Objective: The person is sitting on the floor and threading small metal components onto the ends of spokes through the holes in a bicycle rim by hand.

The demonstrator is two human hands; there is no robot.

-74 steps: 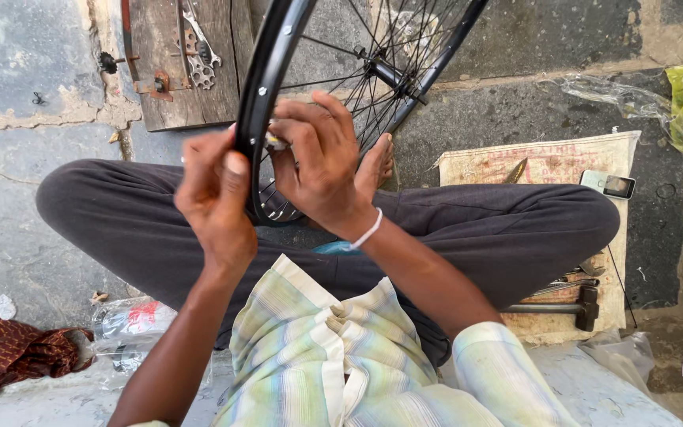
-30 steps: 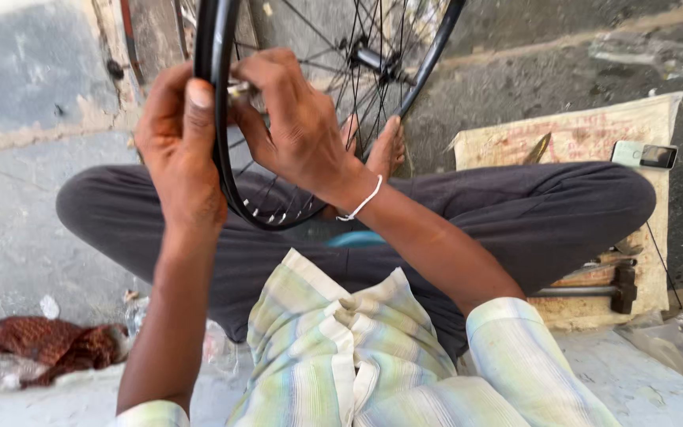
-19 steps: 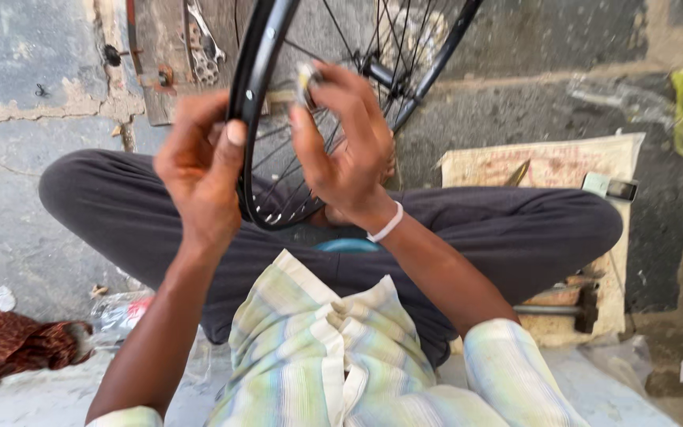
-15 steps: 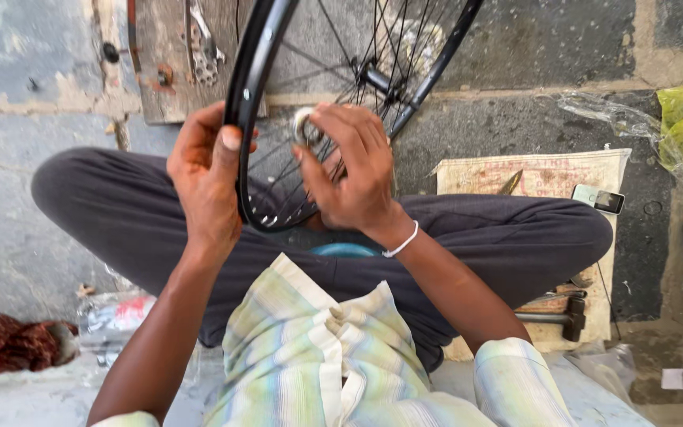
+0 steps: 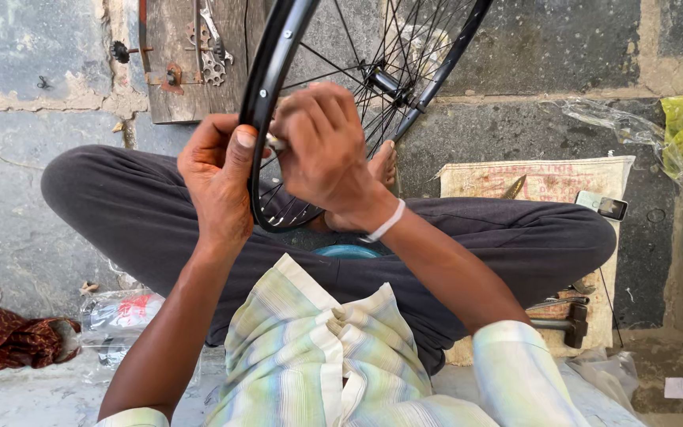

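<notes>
A black bicycle wheel rim (image 5: 266, 87) with thin spokes and a hub (image 5: 381, 79) stands upright over my crossed legs. My left hand (image 5: 216, 178) grips the rim's near edge, thumb laid on its outer face. Just right of the rim, my right hand (image 5: 322, 150) has its fingers pinched on a small pale object (image 5: 276, 142) pressed against the rim's inner side. What that object is stays hidden under the fingers. A white band circles the right wrist.
A wooden board (image 5: 191, 55) with spanners lies at the top left. To the right a printed sack (image 5: 547, 186) carries a phone (image 5: 610, 207) and a hammer (image 5: 567, 324). Clear and yellow plastic bags (image 5: 677, 134) are far right, a red cloth (image 5: 5, 340) and a plastic bottle (image 5: 120, 312) lower left.
My right hand has closed in over the rim's inner side and now covers the small pale object. The left hand keeps its grip on the rim; the view has shifted slightly.
</notes>
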